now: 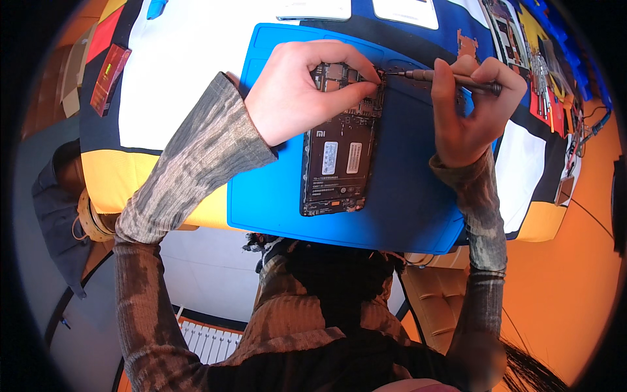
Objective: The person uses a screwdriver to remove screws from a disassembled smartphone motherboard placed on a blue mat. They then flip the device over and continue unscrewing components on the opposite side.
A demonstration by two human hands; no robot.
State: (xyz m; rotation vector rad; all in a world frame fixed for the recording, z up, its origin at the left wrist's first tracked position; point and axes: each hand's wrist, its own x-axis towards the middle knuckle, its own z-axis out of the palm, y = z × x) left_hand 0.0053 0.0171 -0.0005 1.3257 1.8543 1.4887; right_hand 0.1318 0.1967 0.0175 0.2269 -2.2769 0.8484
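An opened black smartphone (339, 160), back cover off and circuit board showing, lies on a blue work mat (405, 189). My left hand (304, 88) rests on the phone's upper end, fingers pinched on its top right corner. My right hand (467, 111) holds a thin metal screwdriver (450, 78) level, its tip pointing left to that same corner, next to my left fingertips.
The mat lies on a table cover of white, yellow, red and dark blue patches (170, 72). A red flat item (109, 78) sits at the left edge. Small tools and parts (545, 85) crowd the far right. Two white devices (313, 9) lie at the back.
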